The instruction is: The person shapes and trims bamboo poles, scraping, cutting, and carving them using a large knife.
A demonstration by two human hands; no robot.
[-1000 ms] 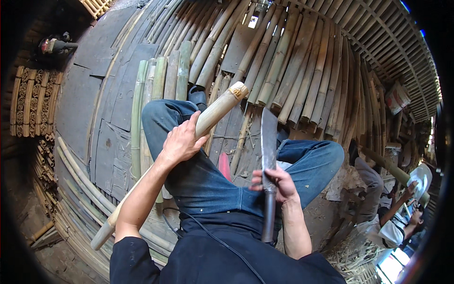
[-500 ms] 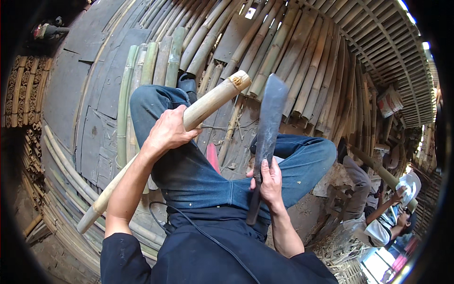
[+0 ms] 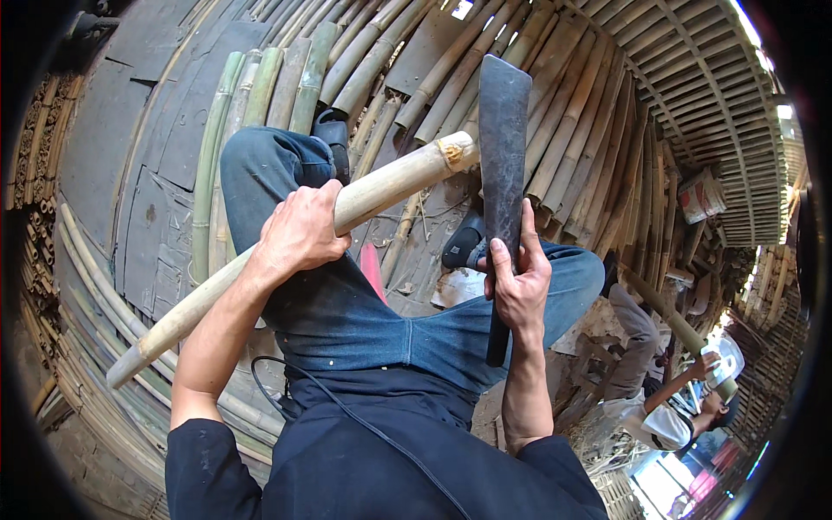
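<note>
A pale bamboo pole lies slanting across my left thigh, its upper end toward the middle and its lower end past my left forearm. My left hand is wrapped round it near the upper part. In my right hand is a machete with a broad dark blade and a dark handle, pointing away from me. The thumb rests on it and the index finger stretches along its side. The blade stands close beside the pole's upper end; whether they touch I cannot tell.
Many bamboo poles lie side by side ahead. Several greenish poles lie left of my knee, more long ones farther left. A red object lies between my legs. At the right, another person holds a bamboo pole.
The machete has risen and turned, showing its broad blade nearer the pole's end. My right index finger has stretched along it. My left hand keeps its hold on the bamboo pole.
</note>
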